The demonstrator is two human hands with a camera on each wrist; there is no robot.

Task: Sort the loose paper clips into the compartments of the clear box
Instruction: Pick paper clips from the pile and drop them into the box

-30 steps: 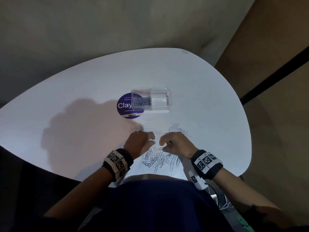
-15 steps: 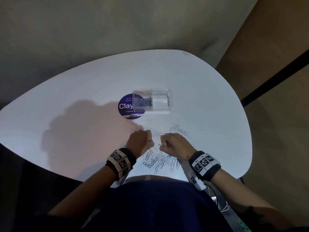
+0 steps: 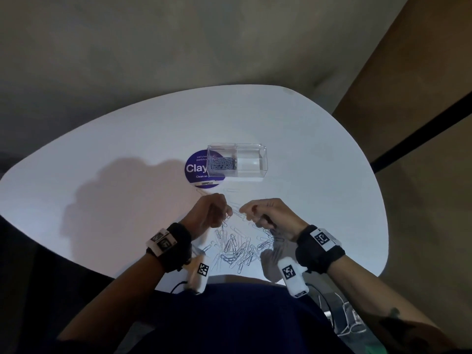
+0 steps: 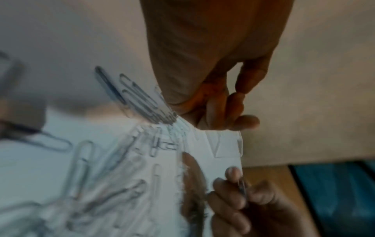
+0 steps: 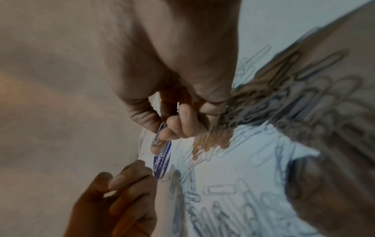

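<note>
Hands pinch clips above the pile

Both hands hover over the white table [image 3: 319, 175], close together. The left hand [image 3: 208, 215] has its fingers curled, pinching paper clips that dangle below it. The right hand [image 3: 270, 217] pinches a single clip [image 5: 159, 136] between thumb and fingertips. Beneath and just behind the grips lies the loose pile of paper clips [image 3: 237, 249]. Well beyond the grips sits the clear box [image 3: 255, 160], its left compartment holding clips, partly over a blue round sticker [image 3: 195, 169].

Both hands raised, fingertips facing.
Left hand [image 3: 208, 213] and right hand [image 3: 268, 215] each curled, thumb against forefinger, pinching a paper clip [image 5: 160, 136]; banded wrists apart.
</note>
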